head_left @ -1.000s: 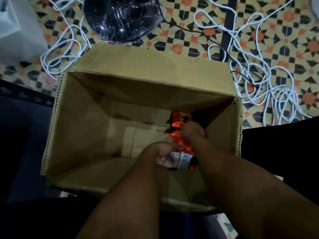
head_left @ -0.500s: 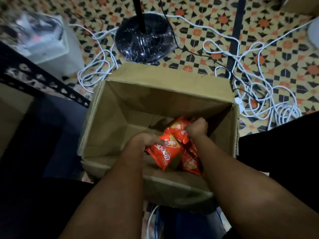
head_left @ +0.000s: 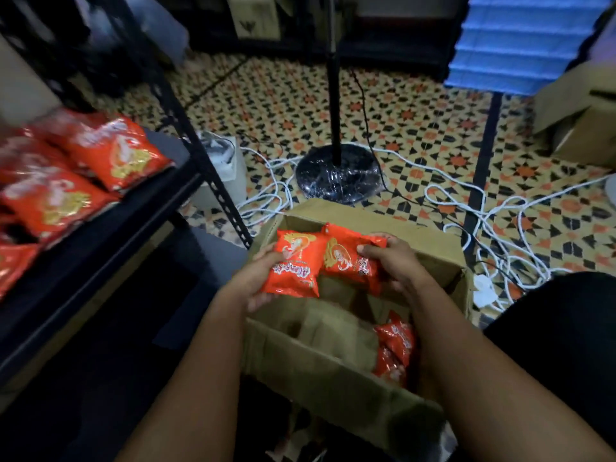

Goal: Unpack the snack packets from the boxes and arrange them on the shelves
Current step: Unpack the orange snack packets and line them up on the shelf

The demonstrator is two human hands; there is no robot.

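Snack packets (head_left: pixel 295 263), 2, gripped by both hands (head_left: pixel 398 263) above box (head_left: pixel 316 358).

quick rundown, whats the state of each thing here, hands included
left hand: grips one orange snack packet above the box
right hand: grips a second orange packet
cardboard box: open, flaps up
packets in the box: a few lie against its right wall
shelf: holds orange packets lying flat
white cable: loose, tangled on the floor
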